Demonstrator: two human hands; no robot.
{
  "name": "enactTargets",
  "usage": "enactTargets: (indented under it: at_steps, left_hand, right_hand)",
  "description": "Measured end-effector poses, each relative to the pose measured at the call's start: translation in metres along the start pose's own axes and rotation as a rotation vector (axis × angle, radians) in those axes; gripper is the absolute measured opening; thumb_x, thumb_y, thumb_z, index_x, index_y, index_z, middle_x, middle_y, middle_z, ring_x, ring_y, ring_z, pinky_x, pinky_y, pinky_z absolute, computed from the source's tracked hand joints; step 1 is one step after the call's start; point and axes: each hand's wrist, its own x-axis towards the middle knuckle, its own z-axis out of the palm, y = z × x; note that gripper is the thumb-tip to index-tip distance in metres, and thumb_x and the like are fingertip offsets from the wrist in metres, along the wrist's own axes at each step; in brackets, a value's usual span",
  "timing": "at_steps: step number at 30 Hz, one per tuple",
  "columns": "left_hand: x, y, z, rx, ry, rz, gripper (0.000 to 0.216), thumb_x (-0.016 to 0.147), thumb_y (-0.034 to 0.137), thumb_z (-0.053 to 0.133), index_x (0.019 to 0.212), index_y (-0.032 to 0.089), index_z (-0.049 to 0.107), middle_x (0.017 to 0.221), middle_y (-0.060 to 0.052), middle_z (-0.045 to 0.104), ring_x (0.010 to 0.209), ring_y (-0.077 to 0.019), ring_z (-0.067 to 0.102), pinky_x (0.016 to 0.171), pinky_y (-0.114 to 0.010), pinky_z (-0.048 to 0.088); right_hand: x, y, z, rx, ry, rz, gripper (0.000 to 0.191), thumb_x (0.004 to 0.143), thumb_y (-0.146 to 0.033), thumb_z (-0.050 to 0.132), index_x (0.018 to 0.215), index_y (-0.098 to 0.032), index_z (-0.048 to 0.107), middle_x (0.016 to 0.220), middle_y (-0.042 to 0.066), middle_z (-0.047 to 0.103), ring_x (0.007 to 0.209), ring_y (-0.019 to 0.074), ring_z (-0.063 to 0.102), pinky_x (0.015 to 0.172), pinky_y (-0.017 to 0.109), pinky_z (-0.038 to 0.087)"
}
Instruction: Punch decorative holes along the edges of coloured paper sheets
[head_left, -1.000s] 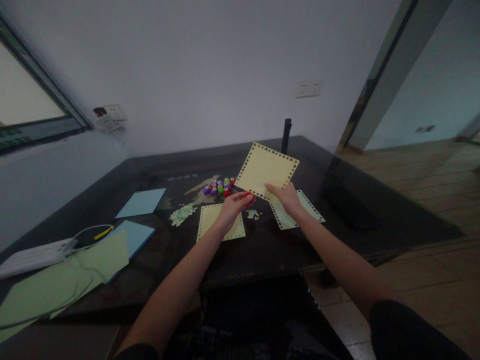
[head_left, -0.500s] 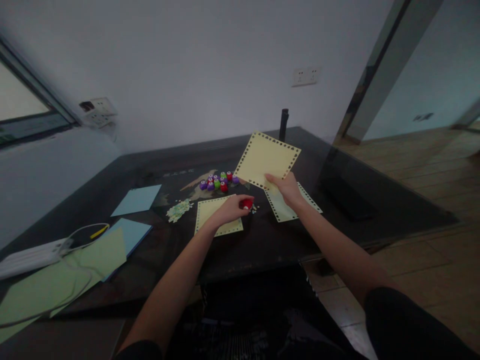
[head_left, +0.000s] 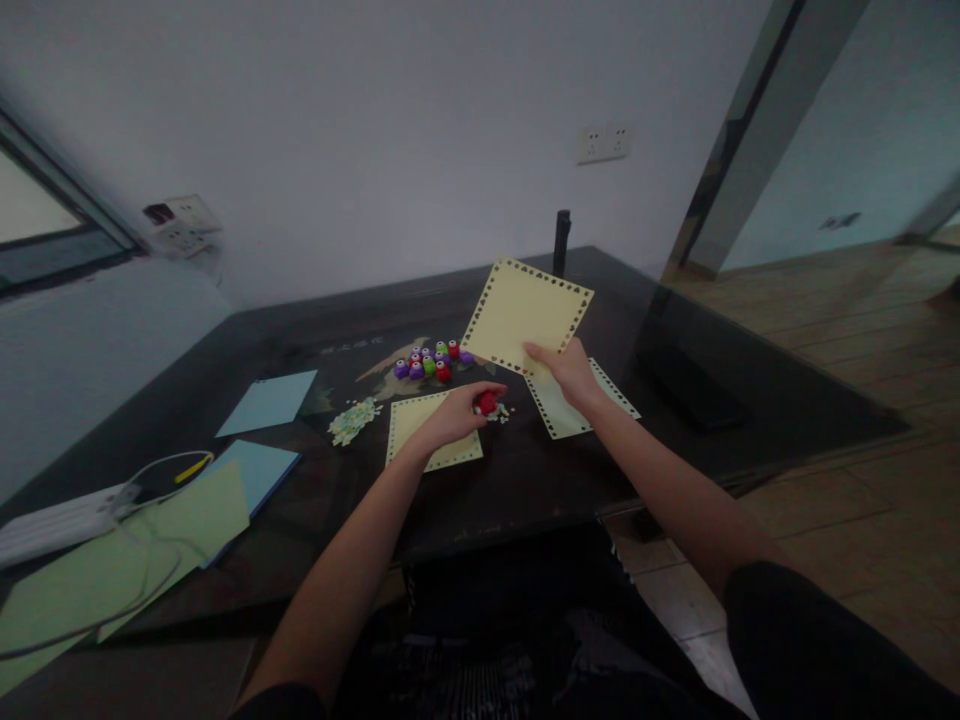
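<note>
My left hand (head_left: pixel 459 412) is closed around a small red craft punch (head_left: pixel 487 402), just above the table near a few paper bits (head_left: pixel 501 413). Under that hand and wrist lies a yellow sheet (head_left: pixel 409 418) with small holes along its edges. My right hand (head_left: pixel 566 370) pinches the lower edge of another yellow sheet (head_left: pixel 529 312), tilted up in the air, with punched shapes along its border. Below the right hand a pale green sheet (head_left: pixel 559 412) with a punched border lies flat. Several purple, green and red punches (head_left: pixel 429 362) stand together behind the left hand.
A heap of paper bits (head_left: pixel 354 420) lies left of the flat yellow sheet. Blue sheets (head_left: pixel 268 402), green paper (head_left: pixel 127 540) and a white power strip (head_left: pixel 60 522) with cables are at the left. A black upright object (head_left: pixel 561 243) and a dark flat box (head_left: pixel 694 388) are at the right.
The red punch has turned slightly in my left hand, and more paper bits show beneath it. My right hand still holds the sheet. The whole view has shifted a little.
</note>
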Motion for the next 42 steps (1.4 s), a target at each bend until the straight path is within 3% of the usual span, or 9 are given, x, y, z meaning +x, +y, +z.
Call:
enactTargets:
  at_steps: [8, 14, 19, 23, 26, 30, 36, 40, 42]
  left_hand:
    - [0.001, -0.002, 0.001, -0.107, -0.077, -0.054, 0.059, 0.056, -0.005, 0.045, 0.109, 0.015, 0.06, 0.118, -0.01, 0.061, 0.108, -0.0191, 0.056, 0.097, -0.039, 0.042]
    - [0.002, 0.001, 0.002, -0.175, 0.037, -0.152, 0.038, 0.066, 0.009, 0.06, 0.104, 0.012, 0.059, 0.107, -0.01, 0.063, 0.093, -0.0179, 0.061, 0.09, -0.038, 0.046]
    - [0.001, 0.004, 0.005, -0.329, 0.114, -0.218, 0.029, 0.076, 0.03, 0.062, 0.1, 0.013, 0.061, 0.098, -0.008, 0.065, 0.085, -0.0165, 0.063, 0.083, -0.036, 0.05]
    - [0.002, 0.001, 0.008, -0.437, 0.141, -0.26, 0.033, 0.078, 0.04, 0.06, 0.099, 0.014, 0.061, 0.092, -0.007, 0.065, 0.075, -0.0149, 0.063, 0.073, -0.031, 0.053]
    - [0.005, 0.001, 0.009, -0.384, 0.153, -0.267, 0.036, 0.081, 0.044, 0.056, 0.1, 0.014, 0.062, 0.091, -0.007, 0.066, 0.067, -0.0134, 0.063, 0.062, -0.026, 0.05]
    - [0.011, 0.007, 0.011, -0.36, 0.167, -0.224, 0.035, 0.083, 0.043, 0.054, 0.103, 0.016, 0.063, 0.094, -0.007, 0.067, 0.069, -0.012, 0.062, 0.06, -0.023, 0.047]
    - [0.047, 0.012, 0.018, -0.335, 0.111, -0.177, 0.032, 0.084, 0.036, 0.053, 0.107, 0.016, 0.062, 0.098, -0.008, 0.067, 0.079, -0.014, 0.063, 0.063, -0.022, 0.048]
    - [0.092, -0.004, 0.032, -0.075, 0.127, -0.125, 0.027, 0.083, 0.031, 0.054, 0.102, 0.014, 0.064, 0.095, -0.008, 0.068, 0.076, -0.0145, 0.063, 0.063, -0.023, 0.049]
    - [0.116, -0.014, 0.042, 0.069, 0.151, -0.183, 0.026, 0.084, 0.032, 0.053, 0.098, 0.015, 0.065, 0.088, -0.006, 0.07, 0.071, -0.0139, 0.063, 0.066, -0.023, 0.048]
  right_hand:
    - [0.001, 0.002, 0.001, 0.015, 0.032, 0.017, 0.049, 0.065, -0.036, 0.071, 0.106, -0.011, 0.062, 0.109, 0.015, 0.066, 0.095, 0.028, 0.064, 0.084, 0.042, 0.053]
    - [0.001, 0.001, 0.002, 0.051, 0.048, -0.012, 0.046, 0.063, -0.037, 0.073, 0.101, -0.013, 0.064, 0.107, 0.013, 0.067, 0.095, 0.0263, 0.064, 0.085, 0.04, 0.052]
    - [0.006, 0.0, -0.001, 0.11, 0.149, -0.016, 0.043, 0.067, -0.041, 0.07, 0.098, -0.013, 0.064, 0.106, 0.013, 0.068, 0.095, 0.0257, 0.065, 0.084, 0.04, 0.052]
    - [0.016, -0.006, -0.013, 0.188, 0.248, -0.033, 0.041, 0.068, -0.043, 0.069, 0.096, -0.013, 0.064, 0.104, 0.012, 0.069, 0.093, 0.0246, 0.065, 0.083, 0.039, 0.053]
    - [0.02, -0.017, -0.027, 0.221, 0.318, -0.077, 0.04, 0.067, -0.04, 0.07, 0.096, -0.013, 0.063, 0.104, 0.012, 0.069, 0.092, 0.0235, 0.066, 0.082, 0.038, 0.054]
    - [0.018, -0.031, -0.054, 0.223, 0.381, -0.149, 0.037, 0.065, -0.033, 0.072, 0.095, -0.013, 0.063, 0.103, 0.011, 0.069, 0.091, 0.0228, 0.066, 0.081, 0.038, 0.055]
    - [0.004, -0.022, -0.104, 0.189, 0.521, -0.193, 0.03, 0.059, -0.025, 0.075, 0.085, -0.014, 0.065, 0.095, 0.009, 0.07, 0.087, 0.0206, 0.066, 0.083, 0.035, 0.053]
    - [-0.001, -0.005, -0.117, 0.209, 0.593, -0.147, 0.029, 0.057, -0.024, 0.075, 0.082, -0.015, 0.065, 0.09, 0.007, 0.071, 0.086, 0.0203, 0.066, 0.084, 0.036, 0.053]
    - [-0.003, -0.001, -0.115, 0.215, 0.57, -0.122, 0.03, 0.057, -0.025, 0.075, 0.083, -0.015, 0.065, 0.091, 0.007, 0.071, 0.086, 0.0202, 0.066, 0.084, 0.036, 0.053]
